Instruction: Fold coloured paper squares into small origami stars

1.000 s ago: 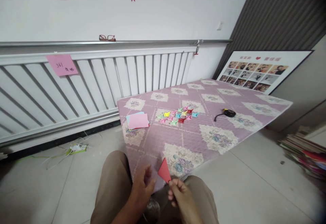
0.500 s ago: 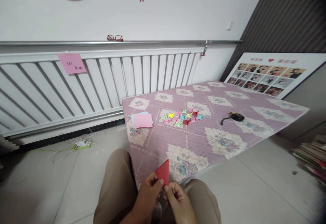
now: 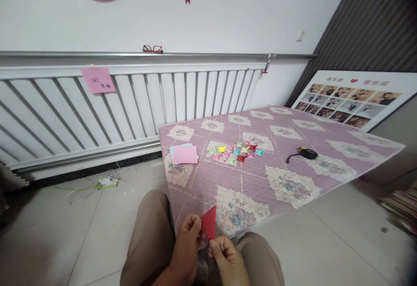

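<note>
A folded red sheet of paper (image 3: 209, 222), now a triangle, is held over my lap at the table's near edge. My left hand (image 3: 187, 244) pinches its left corner between thumb and fingers. At the bottom corner, the thumb and forefinger of my right hand (image 3: 226, 255) grip the paper. Beyond my hands, several small folded paper pieces (image 3: 237, 152) in pink, green, yellow, blue and red lie grouped on the floral tablecloth (image 3: 208, 186). A stack of coloured paper sheets (image 3: 184, 154), pink on top, rests near the table's left edge.
A black tape measure (image 3: 308, 153) with a strap lies on the right of the table. Behind stands a white radiator (image 3: 185, 97), with glasses (image 3: 153, 49) on the pipe above. A power strip (image 3: 107, 182) with cables is on the floor at left. A photo board (image 3: 352, 99) leans at right.
My left hand has shifted up and left along the red paper, uncovering more of the triangle. My right hand keeps its grip at the bottom corner. The view has turned slightly left.
</note>
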Tool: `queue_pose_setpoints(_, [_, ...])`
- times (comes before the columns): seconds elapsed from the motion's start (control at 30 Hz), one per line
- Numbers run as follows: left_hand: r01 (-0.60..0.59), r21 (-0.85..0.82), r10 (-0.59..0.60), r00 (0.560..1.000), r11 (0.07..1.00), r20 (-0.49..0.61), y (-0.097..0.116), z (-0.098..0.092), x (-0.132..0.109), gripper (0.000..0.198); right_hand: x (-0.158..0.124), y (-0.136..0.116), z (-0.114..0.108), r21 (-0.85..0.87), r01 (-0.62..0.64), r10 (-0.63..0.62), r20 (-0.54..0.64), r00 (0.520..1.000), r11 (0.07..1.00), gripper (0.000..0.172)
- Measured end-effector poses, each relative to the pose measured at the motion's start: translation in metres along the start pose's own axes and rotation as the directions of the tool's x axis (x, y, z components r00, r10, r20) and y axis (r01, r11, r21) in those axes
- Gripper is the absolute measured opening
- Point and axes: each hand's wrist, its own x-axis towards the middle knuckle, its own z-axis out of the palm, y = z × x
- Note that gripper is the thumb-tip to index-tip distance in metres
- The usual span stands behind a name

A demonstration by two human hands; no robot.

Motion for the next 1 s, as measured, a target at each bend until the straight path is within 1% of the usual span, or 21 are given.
queue_pose_setpoints(0.1, [0.047,-0.031,-0.047,0.999,0.998,0.006,0.006,0.003,-0.001,0.044,0.0,0.001,0.0,-0.01,0.027,-0.027,-0.032,0.999,1.0,0.052])
queue_pose_setpoints(0.17, [0.085,-0.02,-0.085,0.996,0.996,-0.003,0.01,0.003,-0.002,0.046,0.0,0.002,-0.003,-0.034,0.067,-0.069,-0.082,0.994,0.997,0.05])
queue_pose_setpoints(0.2, [0.106,-0.003,-0.106,0.994,0.994,0.011,0.011,0.002,-0.002,0.049,0.0,0.002,-0.004,-0.053,0.093,-0.098,-0.105,0.99,0.994,0.049])
queue_pose_setpoints(0.3, [0.169,0.05,-0.174,0.977,0.984,0.12,0.009,0.0,-0.004,0.055,0.001,0.004,-0.011,-0.143,0.17,-0.186,-0.107,0.977,0.975,0.04])
queue_pose_setpoints(0.37, [0.193,0.055,-0.2,0.966,0.98,0.163,0.006,-0.001,-0.007,0.056,0.001,0.004,-0.016,-0.239,0.231,-0.259,-0.095,0.961,0.943,0.033])
queue_pose_setpoints(0.47, [0.2,0.029,-0.201,0.96,0.979,0.196,0.005,-0.003,-0.011,0.062,0.001,0.003,-0.023,-0.414,0.336,-0.404,-0.086,0.911,0.846,0.027])
queue_pose_setpoints(0.53, [0.192,0.021,-0.192,0.958,0.981,0.211,0.008,-0.003,-0.015,0.066,0.001,0.001,-0.027,-0.505,0.391,-0.475,-0.043,0.879,0.77,0.024])
queue_pose_setpoints(0.7, [0.148,0.071,-0.156,0.98,0.986,0.125,0.015,-0.001,-0.02,0.071,0.0,0.001,-0.031,-0.669,0.458,-0.56,0.075,0.825,0.586,0.02])
queue_pose_setpoints(0.8, [0.138,0.087,-0.147,0.983,0.987,0.109,0.015,-0.001,-0.02,0.065,-0.001,0.003,-0.03,-0.705,0.488,-0.585,0.127,0.801,0.515,0.019])
queue_pose_setpoints(0.87, [0.121,0.081,-0.13,0.984,0.989,0.123,0.014,-0.003,-0.019,0.061,-0.003,0.002,-0.029,-0.686,0.501,-0.583,0.136,0.801,0.528,0.017])
queue_pose_setpoints(0.9, [0.11,0.081,-0.12,0.984,0.991,0.135,0.014,-0.004,-0.019,0.06,-0.004,0.0,-0.028,-0.658,0.505,-0.573,0.134,0.808,0.559,0.015])
queue_pose_setpoints(1.0, [0.086,0.091,-0.101,0.979,0.992,0.176,0.013,-0.007,-0.018,0.059,-0.008,-0.005,-0.024,-0.523,0.482,-0.509,0.102,0.855,0.703,0.014])
